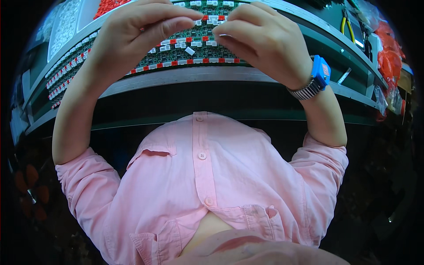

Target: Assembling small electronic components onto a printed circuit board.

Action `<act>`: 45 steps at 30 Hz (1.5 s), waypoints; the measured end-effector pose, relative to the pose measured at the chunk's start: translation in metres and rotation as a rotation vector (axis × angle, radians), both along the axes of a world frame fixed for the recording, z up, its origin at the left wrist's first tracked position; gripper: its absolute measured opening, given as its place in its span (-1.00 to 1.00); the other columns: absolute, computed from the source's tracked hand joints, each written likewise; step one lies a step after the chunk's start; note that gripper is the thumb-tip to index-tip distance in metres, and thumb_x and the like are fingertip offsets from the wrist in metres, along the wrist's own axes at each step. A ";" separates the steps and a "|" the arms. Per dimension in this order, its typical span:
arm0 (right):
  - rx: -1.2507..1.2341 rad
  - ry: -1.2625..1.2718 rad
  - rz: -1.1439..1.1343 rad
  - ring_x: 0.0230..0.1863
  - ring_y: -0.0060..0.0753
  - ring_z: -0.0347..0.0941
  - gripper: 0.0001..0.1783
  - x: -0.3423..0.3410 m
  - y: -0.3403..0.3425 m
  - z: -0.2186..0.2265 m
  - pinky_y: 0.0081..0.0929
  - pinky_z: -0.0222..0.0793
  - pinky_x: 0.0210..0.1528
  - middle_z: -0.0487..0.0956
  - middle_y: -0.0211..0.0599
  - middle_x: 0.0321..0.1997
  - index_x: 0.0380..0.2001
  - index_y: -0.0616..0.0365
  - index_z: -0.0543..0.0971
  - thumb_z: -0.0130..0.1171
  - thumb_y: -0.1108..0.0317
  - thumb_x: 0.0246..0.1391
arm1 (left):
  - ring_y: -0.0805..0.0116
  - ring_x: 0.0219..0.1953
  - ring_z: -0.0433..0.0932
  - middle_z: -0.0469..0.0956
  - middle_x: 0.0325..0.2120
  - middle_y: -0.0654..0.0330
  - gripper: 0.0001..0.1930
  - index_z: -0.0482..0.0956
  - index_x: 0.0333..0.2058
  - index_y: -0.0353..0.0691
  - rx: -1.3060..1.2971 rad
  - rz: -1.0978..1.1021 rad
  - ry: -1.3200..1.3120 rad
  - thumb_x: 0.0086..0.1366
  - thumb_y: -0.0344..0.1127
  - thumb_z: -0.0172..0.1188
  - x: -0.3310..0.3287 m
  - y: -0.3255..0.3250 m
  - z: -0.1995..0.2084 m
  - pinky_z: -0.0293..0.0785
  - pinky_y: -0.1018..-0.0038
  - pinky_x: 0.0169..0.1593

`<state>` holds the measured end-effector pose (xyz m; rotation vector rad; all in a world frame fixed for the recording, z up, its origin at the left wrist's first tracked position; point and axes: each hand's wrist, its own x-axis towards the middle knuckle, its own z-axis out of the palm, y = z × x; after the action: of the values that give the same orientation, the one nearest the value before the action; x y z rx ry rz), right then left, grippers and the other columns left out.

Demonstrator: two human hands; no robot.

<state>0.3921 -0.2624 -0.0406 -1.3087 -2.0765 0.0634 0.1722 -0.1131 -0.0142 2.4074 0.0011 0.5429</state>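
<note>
Rows of green circuit boards (165, 56) lie in front of me, edged with small red and white plastic connectors (176, 63). Over the boards, my left hand (143, 28) is closed, thumb and forefinger drawn together beside a red connector (205, 18). Whether its fingertips grip a part is too small to tell. My right hand (265, 42) hovers just opposite with curled fingers, its thumb and forefinger close together above the boards; what they hold, if anything, is hidden. One loose white connector (190, 51) lies tilted across a board between the hands.
A metal rail (190, 79) runs along the near edge of the boards. White parts fill a bin (52, 46) at the far left, beside a pile of red parts (108, 6). Yellow-handled pliers (350, 30) and a red plastic bag (388, 57) are at right. A blue wrist strap (321, 70) circles my right wrist.
</note>
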 end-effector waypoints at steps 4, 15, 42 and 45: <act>0.029 0.127 0.003 -0.33 -0.46 0.53 -0.72 0.005 -0.003 -0.002 -0.62 0.50 -0.33 0.61 -0.32 -0.25 -0.13 0.15 0.62 0.31 0.44 0.04 | 0.35 -0.38 0.53 0.58 -0.33 0.12 -0.76 0.60 -0.15 -0.36 0.055 0.115 0.004 0.18 -0.53 0.29 0.010 -0.011 -0.008 0.47 0.54 -0.31; -0.103 0.414 -0.098 -0.23 -0.36 0.56 -0.72 0.030 -0.061 -0.002 -0.58 0.55 -0.19 0.61 -0.21 -0.16 -0.11 0.21 0.60 0.26 0.57 0.06 | 0.24 -0.30 0.54 0.58 -0.33 0.09 -0.87 0.63 -0.26 -0.38 0.047 0.050 0.247 0.22 -0.51 0.21 0.018 -0.016 0.000 0.49 0.48 -0.19; -0.119 -0.232 -0.182 -0.41 -0.47 0.49 -0.67 0.016 -0.060 0.007 -0.65 0.44 -0.41 0.62 -0.36 -0.30 -0.10 0.14 0.61 0.31 0.52 0.00 | 0.29 -0.27 0.47 0.48 -0.28 0.24 -0.84 0.56 -0.38 -0.20 0.500 -0.005 0.267 0.06 -0.52 0.34 -0.007 -0.014 0.000 0.45 0.46 -0.24; -0.120 -0.268 -0.171 -0.43 -0.48 0.49 -0.67 0.016 -0.059 0.009 -0.65 0.43 -0.42 0.62 -0.38 -0.32 -0.10 0.14 0.61 0.31 0.51 0.00 | 0.29 -0.28 0.48 0.49 -0.28 0.24 -0.84 0.56 -0.39 -0.20 0.483 0.001 0.256 0.05 -0.52 0.34 -0.007 -0.015 0.000 0.45 0.46 -0.24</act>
<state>0.4085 -0.3216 -0.0312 -1.6403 -2.1989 -0.0667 0.1651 -0.1281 -0.0144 2.9337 -0.0203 0.2485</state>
